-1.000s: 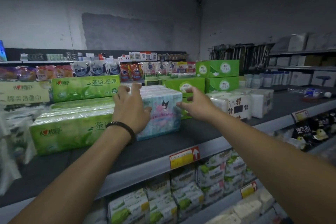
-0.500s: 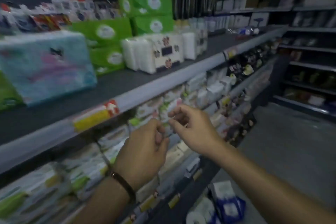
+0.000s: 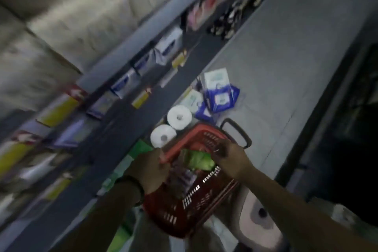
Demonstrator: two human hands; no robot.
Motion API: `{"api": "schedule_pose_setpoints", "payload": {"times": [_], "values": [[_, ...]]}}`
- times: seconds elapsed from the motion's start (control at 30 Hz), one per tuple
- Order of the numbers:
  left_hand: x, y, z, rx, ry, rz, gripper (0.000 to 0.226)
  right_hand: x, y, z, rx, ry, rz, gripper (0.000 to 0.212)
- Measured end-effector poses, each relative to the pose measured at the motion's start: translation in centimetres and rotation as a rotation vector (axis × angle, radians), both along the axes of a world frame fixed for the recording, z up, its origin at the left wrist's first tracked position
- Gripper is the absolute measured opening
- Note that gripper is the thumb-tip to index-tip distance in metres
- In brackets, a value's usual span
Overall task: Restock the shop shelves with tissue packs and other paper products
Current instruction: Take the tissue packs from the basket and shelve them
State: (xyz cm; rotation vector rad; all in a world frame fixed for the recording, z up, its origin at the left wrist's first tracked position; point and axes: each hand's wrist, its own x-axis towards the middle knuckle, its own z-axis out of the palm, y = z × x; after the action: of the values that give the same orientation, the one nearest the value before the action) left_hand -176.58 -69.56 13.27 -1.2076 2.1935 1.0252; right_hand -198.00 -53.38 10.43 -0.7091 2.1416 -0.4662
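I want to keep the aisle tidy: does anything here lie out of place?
Blue and white packs lie heaped on the floor beyond the red basket, and two paper rolls sit beside them, none shelved.

Between the left hand (image 3: 150, 170) and right hand (image 3: 232, 159) the pack (image 3: 201, 160) is bright green, inside a red basket (image 3: 190, 206) with rows of pale slots and a black handle (image 3: 237, 131). Just beyond the hands, two rolls (image 3: 179, 117) are white; farther out, flat packets (image 3: 222, 98) are deep blue with white panels on a grey floor (image 3: 286, 67). Left of the hands, yellow-and-red tags (image 3: 58, 108) mark grey shelf edges (image 3: 143, 28).
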Motion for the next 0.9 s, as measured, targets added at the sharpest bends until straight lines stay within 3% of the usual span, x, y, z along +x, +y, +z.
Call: {"api": "schedule_pose_setpoints", "payload": {"times": [0.13, 0.27, 0.43, 0.57, 0.73, 0.9], "values": [[0.7, 2.7, -9.6, 0.17, -0.083, 0.039, 0.009, 2.2, 1.9, -13.4, 0.216, -0.087, 0.039, 0.039], [2.0, 4.9, -20.3, 0.198, -0.127, 0.093, 0.034, 4.2, 2.2, -25.1, 0.293, -0.079, 0.12, 0.06], [1.9, 6.9, -30.1, 0.401, -0.176, 0.309, 0.049, 5.3, -2.1, -35.3, 0.281, 0.03, 0.319, 0.103], [2.9, 7.9, -36.6, 0.435, -0.211, 0.416, 0.052, 6.0, -3.9, -39.3, 0.181, 0.08, 0.337, 0.125], [3.2, 8.8, -39.4, 0.496, -0.157, 0.555, 0.043, 7.6, -3.7, -40.4, 0.114, 0.33, 0.422, 0.118], [3.0, 9.4, -38.3, 0.302, -0.064, 0.534, 0.051, 8.2, -3.5, -39.5, 0.073, 0.386, 0.399, 0.105]]}}
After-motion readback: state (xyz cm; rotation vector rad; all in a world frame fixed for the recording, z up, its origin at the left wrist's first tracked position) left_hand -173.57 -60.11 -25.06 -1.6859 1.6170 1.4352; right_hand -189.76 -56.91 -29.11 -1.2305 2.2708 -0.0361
